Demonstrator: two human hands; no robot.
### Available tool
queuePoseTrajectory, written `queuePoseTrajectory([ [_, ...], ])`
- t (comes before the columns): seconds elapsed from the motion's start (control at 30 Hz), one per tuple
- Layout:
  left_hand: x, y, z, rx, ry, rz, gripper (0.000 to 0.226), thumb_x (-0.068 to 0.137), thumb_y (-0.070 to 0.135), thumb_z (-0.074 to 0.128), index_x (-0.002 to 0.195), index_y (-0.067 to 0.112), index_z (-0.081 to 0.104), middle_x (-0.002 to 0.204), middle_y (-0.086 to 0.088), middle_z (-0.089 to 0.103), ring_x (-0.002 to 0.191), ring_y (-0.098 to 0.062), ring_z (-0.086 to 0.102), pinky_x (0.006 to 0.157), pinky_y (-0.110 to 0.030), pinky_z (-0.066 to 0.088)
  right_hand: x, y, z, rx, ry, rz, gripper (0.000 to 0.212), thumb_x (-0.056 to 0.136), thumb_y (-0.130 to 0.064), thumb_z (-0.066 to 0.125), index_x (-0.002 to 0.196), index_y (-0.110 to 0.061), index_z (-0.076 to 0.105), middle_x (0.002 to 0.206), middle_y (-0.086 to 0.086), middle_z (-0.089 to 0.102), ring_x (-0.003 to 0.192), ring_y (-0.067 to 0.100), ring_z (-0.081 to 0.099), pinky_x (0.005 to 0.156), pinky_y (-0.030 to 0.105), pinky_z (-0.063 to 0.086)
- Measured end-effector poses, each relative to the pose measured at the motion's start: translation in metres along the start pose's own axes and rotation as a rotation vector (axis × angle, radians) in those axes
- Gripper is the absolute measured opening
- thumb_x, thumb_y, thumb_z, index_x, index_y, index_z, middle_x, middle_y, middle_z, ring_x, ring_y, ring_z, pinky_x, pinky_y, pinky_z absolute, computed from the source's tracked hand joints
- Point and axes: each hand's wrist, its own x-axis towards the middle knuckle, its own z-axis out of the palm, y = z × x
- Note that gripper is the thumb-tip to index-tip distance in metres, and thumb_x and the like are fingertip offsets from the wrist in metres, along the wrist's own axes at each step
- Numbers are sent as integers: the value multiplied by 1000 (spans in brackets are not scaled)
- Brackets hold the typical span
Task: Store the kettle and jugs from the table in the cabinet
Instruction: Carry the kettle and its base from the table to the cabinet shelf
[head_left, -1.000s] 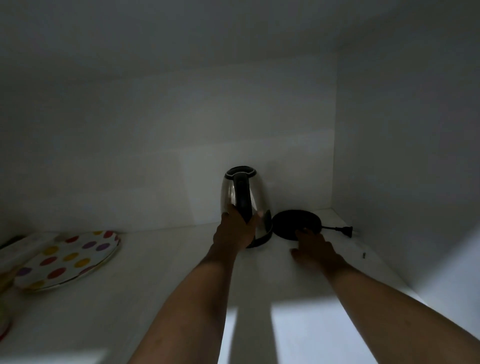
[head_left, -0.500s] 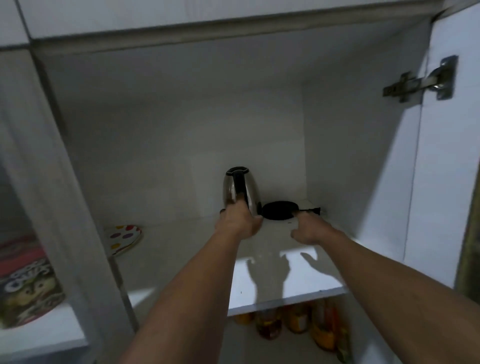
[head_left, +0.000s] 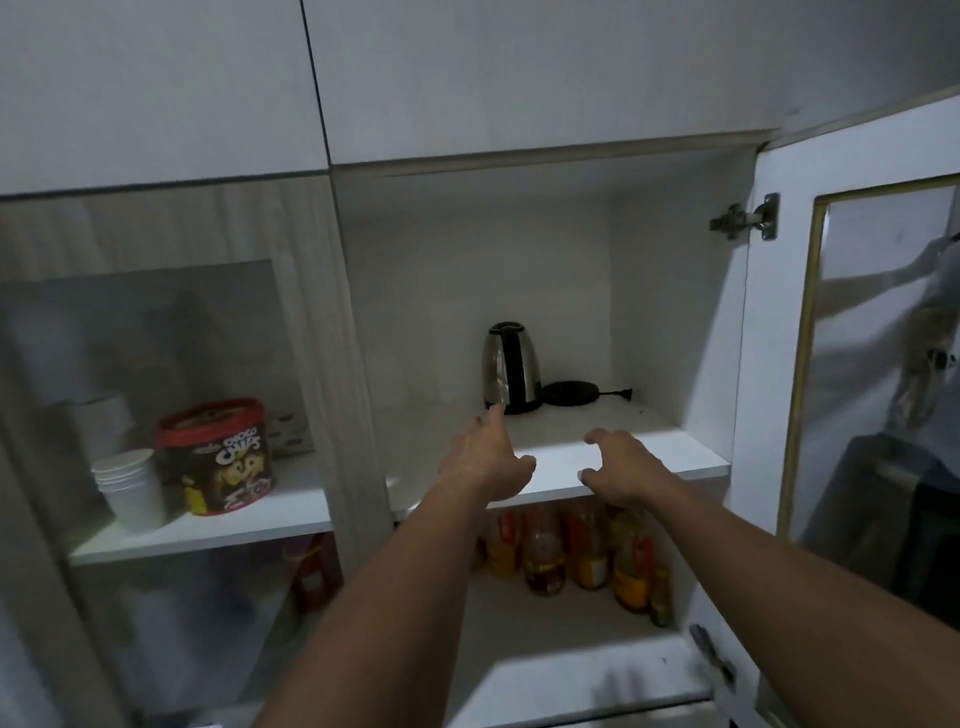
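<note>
Both my forearms are bare to the frame's lower edge, no sleeves showing. My bare left hand (head_left: 485, 457) and bare right hand (head_left: 626, 470) carry no rings.

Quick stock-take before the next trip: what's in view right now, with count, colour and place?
kettle: one, steel and black, upright at back of open shelf
base: one, black, right of kettle, cord trailing right
shelf: one, white, open compartment
bottles: several, orange-red, shelf below
cereal tub: one, red and brown, left compartment behind glass
cups: one stack, white, left of tub
door: one, white with gold-framed glass, open at right
left hand: one, empty, fingers spread, below kettle
right hand: one, empty, at shelf edge
</note>
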Motion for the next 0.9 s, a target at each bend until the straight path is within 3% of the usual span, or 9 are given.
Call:
queuePoseTrajectory([
  [0.43,-18,2,-15,-26,21,-25,90,90,40,64,161,23,12,162,-15,28,144,-37,39,116,-49,37,-10,-4,-14,-10,2,-43,64,85,-33,58,146,-24,40,150,8,38,133,31,44,103,47,44],
  [0.9,97,-13,12,-58,18,-2,85,89,39,68,157,24,19,157,-13,33,142,-38,39,114,-53,41,82,38,-5,-95,55,53,63,89,-38,59,147,-22,40,151,9,37,137,31,39,106,46,41],
])
